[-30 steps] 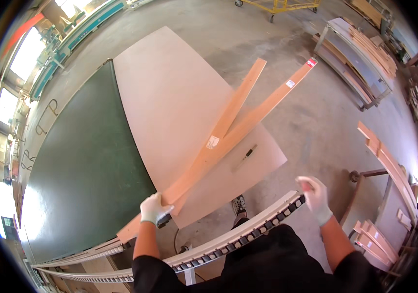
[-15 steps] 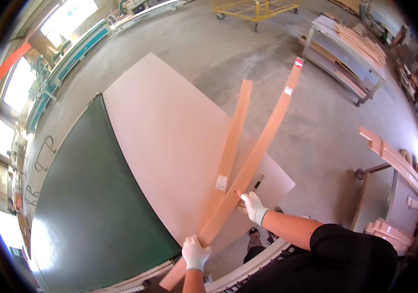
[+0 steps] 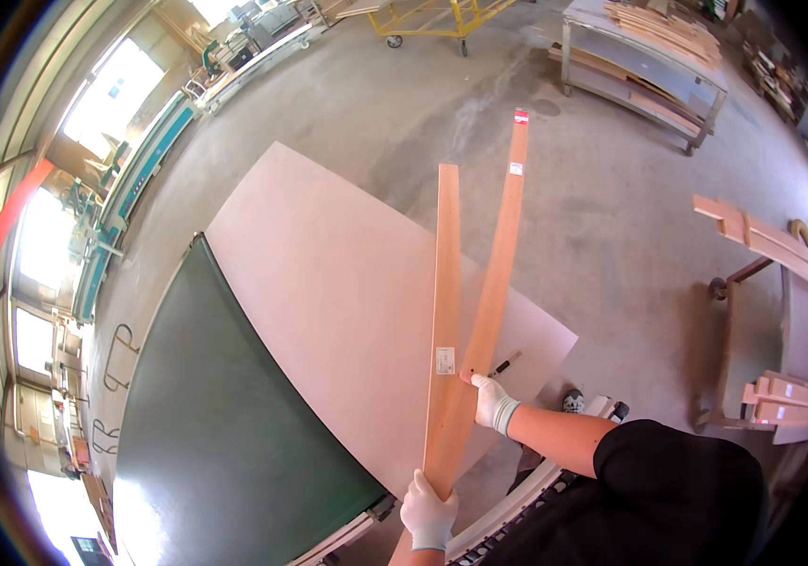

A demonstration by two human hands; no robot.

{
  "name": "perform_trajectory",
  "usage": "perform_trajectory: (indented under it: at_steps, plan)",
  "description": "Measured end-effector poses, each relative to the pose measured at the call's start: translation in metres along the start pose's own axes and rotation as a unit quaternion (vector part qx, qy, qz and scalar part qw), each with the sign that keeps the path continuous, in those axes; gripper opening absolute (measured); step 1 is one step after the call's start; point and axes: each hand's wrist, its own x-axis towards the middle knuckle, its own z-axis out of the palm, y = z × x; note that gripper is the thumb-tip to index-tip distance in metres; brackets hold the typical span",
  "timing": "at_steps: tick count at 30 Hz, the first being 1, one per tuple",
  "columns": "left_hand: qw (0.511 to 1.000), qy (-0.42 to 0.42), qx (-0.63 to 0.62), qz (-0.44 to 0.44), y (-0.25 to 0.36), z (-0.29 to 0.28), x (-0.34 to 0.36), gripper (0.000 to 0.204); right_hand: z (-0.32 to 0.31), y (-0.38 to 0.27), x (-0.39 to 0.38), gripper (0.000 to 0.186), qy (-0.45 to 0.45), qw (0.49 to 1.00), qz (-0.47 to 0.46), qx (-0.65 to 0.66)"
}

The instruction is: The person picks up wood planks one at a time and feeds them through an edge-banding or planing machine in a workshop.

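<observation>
Beyond the pale flat panel [image 3: 338,274] stands a yellow, seemingly metal cart [image 3: 460,19]. Left grip [image 3: 428,514] and right grip [image 3: 493,404] clasp tan wooden boards [image 3: 447,264].

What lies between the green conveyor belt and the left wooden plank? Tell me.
In the head view, the large pale flat sheet lies between the green conveyor belt and the left wooden plank.
</observation>
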Motion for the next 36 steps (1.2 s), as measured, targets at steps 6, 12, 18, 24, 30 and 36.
perform_trajectory:
  at_steps: [6,12,18,24,30,36]
  plan:
    - [0.991,0.093,0.073,0.068,0.008,-0.018,-0.007,0.076,-0.001,-0.006,-0.011,0.03,-0.047,0.998,-0.015,0.038]
    - [0.963,0.217,0.06,0.149,0.011,-0.04,-0.021,0.064,0.021,-0.028,-0.088,0.028,-0.122,0.99,-0.046,0.051]
    - [0.908,0.331,0.103,0.236,0.026,-0.05,0.022,0.058,0.011,-0.1,-0.167,0.038,-0.288,0.95,-0.114,0.038]
    - [0.851,0.337,0.008,0.403,0.119,-0.039,0.084,0.048,-0.073,-0.176,-0.277,0.046,-0.298,0.902,-0.306,0.07]
    - [0.849,0.191,0.031,0.491,0.291,-0.046,0.01,0.052,-0.21,-0.229,-0.358,0.054,-0.148,0.887,-0.385,0.207]
    - [0.787,0.097,0.038,0.608,0.407,-0.005,-0.051,0.055,-0.332,-0.259,-0.419,0.051,0.091,0.835,-0.422,0.342]
